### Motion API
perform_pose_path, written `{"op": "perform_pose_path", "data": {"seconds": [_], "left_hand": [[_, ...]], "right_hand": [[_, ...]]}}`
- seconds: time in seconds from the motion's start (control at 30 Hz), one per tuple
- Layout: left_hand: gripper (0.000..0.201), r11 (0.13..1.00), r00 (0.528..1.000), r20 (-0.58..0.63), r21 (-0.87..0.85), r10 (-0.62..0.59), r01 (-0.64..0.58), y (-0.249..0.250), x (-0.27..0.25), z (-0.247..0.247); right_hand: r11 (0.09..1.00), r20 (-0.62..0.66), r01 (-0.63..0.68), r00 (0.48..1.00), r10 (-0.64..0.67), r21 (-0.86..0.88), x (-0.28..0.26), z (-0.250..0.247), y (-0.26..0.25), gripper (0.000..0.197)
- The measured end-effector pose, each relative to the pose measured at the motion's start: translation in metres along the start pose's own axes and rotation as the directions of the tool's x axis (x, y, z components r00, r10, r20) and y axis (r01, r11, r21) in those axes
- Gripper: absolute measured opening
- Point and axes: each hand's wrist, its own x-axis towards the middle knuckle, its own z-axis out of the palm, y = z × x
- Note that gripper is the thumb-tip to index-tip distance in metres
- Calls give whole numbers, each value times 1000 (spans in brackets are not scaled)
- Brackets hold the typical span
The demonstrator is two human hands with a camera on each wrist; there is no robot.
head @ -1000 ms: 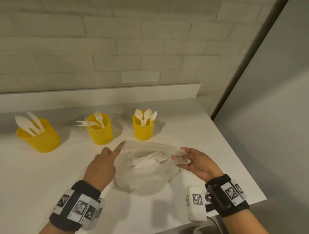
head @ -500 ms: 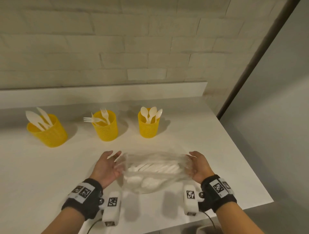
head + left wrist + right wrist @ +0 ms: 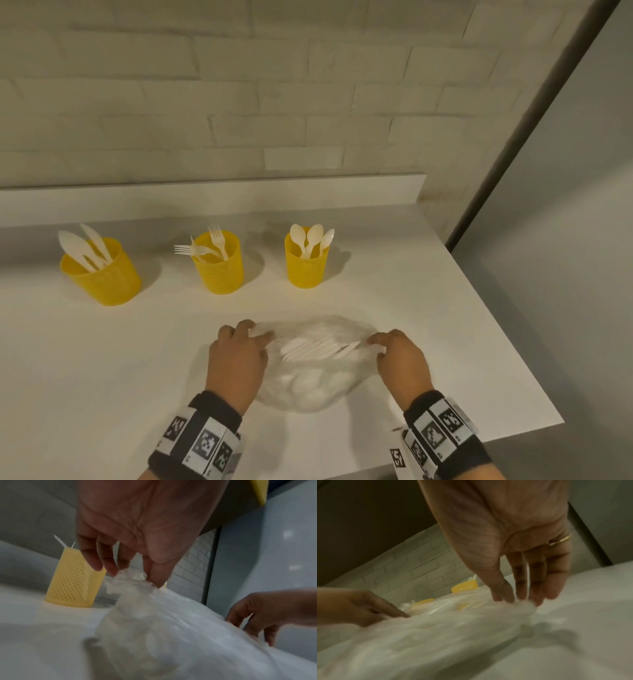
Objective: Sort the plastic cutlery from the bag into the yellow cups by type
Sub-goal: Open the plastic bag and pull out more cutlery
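A clear plastic bag of white cutlery lies on the white counter between my hands. My left hand pinches the bag's left edge between thumb and fingers. My right hand pinches its right edge the same way. Three yellow mesh cups stand in a row behind: the left cup holds knives, the middle cup forks, the right cup spoons.
A raised white ledge and a brick wall back the counter. The counter's right edge drops off beside my right hand. A dark vertical post stands at the far right corner.
The bag has come down from an upright, open-mouthed hold to lie flat on the counter. Both hands have shifted from its mouth to its two side edges.
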Motion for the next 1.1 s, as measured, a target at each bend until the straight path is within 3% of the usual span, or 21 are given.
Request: {"op": "perform_pose_path", "data": {"seconds": [0.07, 0.13, 0.2, 0.27, 0.37, 0.43, 0.47, 0.5, 0.53, 0.6, 0.63, 0.67, 0.73, 0.77, 0.83, 0.87, 0.9, 0.97, 1.0, 1.03, 1.1], "left_hand": [[61, 997, 996, 56, 5, -74, 74, -3, 3, -7], [77, 995, 986, 147, -52, -80, 89, -8, 6, -9], [85, 957, 959, 278, -256, -63, 137, -6, 10, -17], [85, 883, 956, 286, -428, -66, 189, -1, 13, -21], [76, 672, 947, 281, -673, -155, 310, 2, 15, -15], [74, 422, 922, 317, -821, -224, 385, -3, 13, -10], [72, 245, 905, 356, -879, -235, 409, -7, 12, -7], [71, 58, 887, 402, -903, -228, 425, -10, 11, -5], [69, -111, 870, 447, -895, -209, 433, -14, 11, -4], [69, -325, 853, 495, -844, -167, 426, -18, 12, -1], [72, -388, 852, 500, -824, -155, 413, -19, 13, 1], [73, -427, 852, 504, -807, -140, 407, -17, 13, 3], [72, -397, 847, 515, -810, -128, 432, -12, 12, 7], [74, -308, 847, 515, -833, -132, 459, -9, 12, 8], [85, -53, 858, 496, -868, -130, 494, -6, 13, 12], [89, 68, 870, 478, -870, -122, 488, -6, 14, 12], [91, 167, 880, 461, -864, -113, 475, -6, 14, 11], [89, 298, 901, 421, -851, -104, 432, -6, 15, 6], [88, 341, 910, 401, -846, -101, 410, -5, 15, 2], [87, 369, 918, 385, -843, -96, 392, -5, 15, -1], [85, 404, 923, 373, -832, -96, 379, -5, 14, -3]], "right_hand": [[997, 0, -48, 999, 48, 57, 10, -2, 1, 45], [963, 49, -127, 992, 118, 237, 21, -2, 1, 38], [848, 206, -294, 953, 223, 442, 28, -2, -6, 34], [828, 258, -338, 935, 242, 448, 31, -1, -15, 31], [897, 114, -248, 968, 222, 365, 31, 3, -21, 12], [869, 84, -277, 960, 266, 411, 30, 1, -19, 23], [770, 117, -323, 943, 312, 550, 32, -2, -16, 27], [588, 196, -372, 919, 341, 718, 32, -7, -15, 30], [342, 311, -422, 890, 334, 839, 32, -10, -13, 33], [0, 481, -504, 823, 302, 863, 28, -15, -12, 38], [-63, 519, -528, 795, 316, 847, 26, -15, -14, 38], [-62, 518, -532, 781, 349, 844, 24, -12, -17, 37], [95, 439, -526, 785, 438, 845, 25, -3, -22, 35], [323, 344, -510, 824, 450, 797, 25, 2, -25, 32], [657, 197, -380, 920, 338, 651, 23, 12, -27, 21], [733, 54, -248, 959, 278, 633, 21, 16, -25, 16], [765, -73, -116, 975, 209, 634, 16, 16, -25, 15], [827, -317, 102, 944, 95, 553, 10, 13, -28, 15], [867, -373, 224, 926, -48, 444, 5, 8, -34, 14], [859, -361, 362, 904, -228, 363, 2, 2, -42, 16], [790, -102, 561, 826, -554, 245, 2, -2, -60, 33]]}}
